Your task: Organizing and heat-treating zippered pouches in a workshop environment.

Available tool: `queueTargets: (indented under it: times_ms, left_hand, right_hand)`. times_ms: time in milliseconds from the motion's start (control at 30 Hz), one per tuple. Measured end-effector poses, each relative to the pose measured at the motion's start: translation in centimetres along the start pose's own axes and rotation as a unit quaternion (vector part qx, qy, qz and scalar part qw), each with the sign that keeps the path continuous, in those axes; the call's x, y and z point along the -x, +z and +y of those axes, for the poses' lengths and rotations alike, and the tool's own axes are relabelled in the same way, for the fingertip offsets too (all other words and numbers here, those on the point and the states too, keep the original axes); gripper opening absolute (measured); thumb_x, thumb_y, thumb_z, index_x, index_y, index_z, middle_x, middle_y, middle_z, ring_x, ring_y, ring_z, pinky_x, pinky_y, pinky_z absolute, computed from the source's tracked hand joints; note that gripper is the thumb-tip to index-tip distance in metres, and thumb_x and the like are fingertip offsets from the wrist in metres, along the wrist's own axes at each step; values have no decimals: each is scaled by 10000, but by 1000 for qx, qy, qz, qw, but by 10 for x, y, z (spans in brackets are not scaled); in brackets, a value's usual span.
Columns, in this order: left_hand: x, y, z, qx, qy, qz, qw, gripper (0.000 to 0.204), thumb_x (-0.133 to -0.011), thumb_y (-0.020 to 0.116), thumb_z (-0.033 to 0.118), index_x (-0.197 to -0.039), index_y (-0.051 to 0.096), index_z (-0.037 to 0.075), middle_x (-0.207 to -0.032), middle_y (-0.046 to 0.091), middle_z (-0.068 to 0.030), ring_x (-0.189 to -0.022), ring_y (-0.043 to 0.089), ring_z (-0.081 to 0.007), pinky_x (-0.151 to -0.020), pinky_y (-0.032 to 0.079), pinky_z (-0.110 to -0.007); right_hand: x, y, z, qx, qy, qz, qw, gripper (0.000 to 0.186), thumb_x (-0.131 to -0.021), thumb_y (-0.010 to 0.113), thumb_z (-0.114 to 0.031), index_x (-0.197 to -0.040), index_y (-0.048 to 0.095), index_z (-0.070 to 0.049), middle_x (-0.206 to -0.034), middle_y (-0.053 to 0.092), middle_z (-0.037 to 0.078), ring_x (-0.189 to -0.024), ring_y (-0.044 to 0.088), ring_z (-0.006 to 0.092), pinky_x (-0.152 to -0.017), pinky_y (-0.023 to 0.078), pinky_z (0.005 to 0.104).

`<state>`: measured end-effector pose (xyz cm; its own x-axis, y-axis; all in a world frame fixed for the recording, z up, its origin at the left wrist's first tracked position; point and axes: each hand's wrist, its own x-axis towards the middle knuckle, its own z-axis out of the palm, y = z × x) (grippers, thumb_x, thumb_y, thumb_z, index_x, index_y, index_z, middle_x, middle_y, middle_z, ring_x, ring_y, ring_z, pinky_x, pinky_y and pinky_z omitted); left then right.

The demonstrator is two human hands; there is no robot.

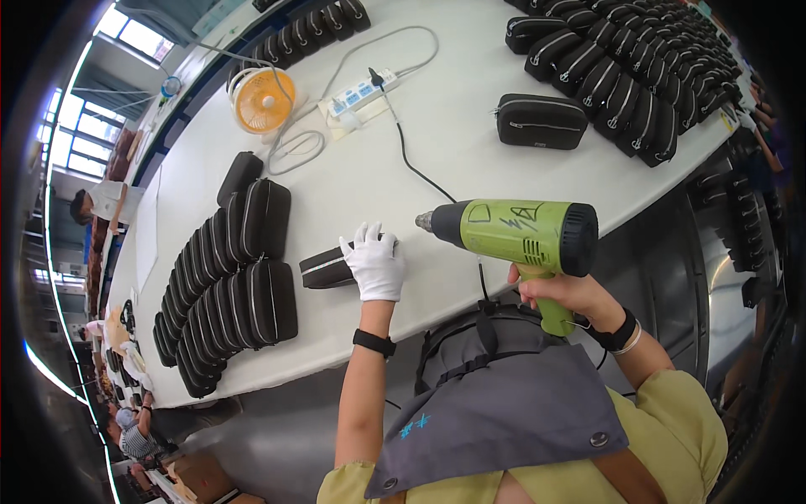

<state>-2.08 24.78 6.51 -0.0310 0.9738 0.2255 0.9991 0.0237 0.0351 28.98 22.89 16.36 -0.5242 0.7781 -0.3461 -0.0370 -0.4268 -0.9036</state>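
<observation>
In a white glove, my left hand (375,263) lies over one end of a dark zip pouch (323,270) on the table and grips it, hiding that end. A light zip line runs along the pouch's visible side. My right hand (564,294), bare, is wrapped round the handle of a green and black heat gun (516,231). The gun is held above the table's near edge. Its metal nozzle points left, above and to the right of my gloved hand, apart from the pouch.
Packed rows of dark pouches (222,281) stand at left, more pouches (609,80) at far right. One pouch (541,123) lies apart. An orange fan (264,101) and a power strip (356,96) with loose cables sit at the back of the white table (353,185). Other people work at left.
</observation>
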Motion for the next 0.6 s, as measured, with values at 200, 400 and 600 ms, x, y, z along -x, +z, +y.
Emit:
queueTargets:
  times_ms: [200,400,600]
  left_hand:
    - [-3,0,-17,197,1,50,979,78,-815,678,127,-883,661,92,-1121,658,-108,-1137,571,-323,-1089,334,-521]
    - [0,-1,-28,237,16,47,970,85,-846,658,125,-920,647,84,-1127,652,-108,-1147,564,-317,-1099,323,-515]
    - [2,0,-31,237,38,52,969,95,-852,669,139,-924,654,79,-1137,653,-113,-1147,575,-295,-1098,335,-494]
  right_hand:
    - [0,6,9,12,4,-12,1000,235,-818,630,-62,-1048,614,-23,-927,624,31,-720,588,97,-610,513,258]
    - [-7,20,14,-15,18,-32,999,246,-812,639,-66,-1054,614,-27,-922,630,28,-717,586,95,-618,515,258]
    - [-5,29,9,-4,37,-20,999,236,-816,637,-56,-1048,613,-18,-914,631,40,-689,595,104,-597,516,262]
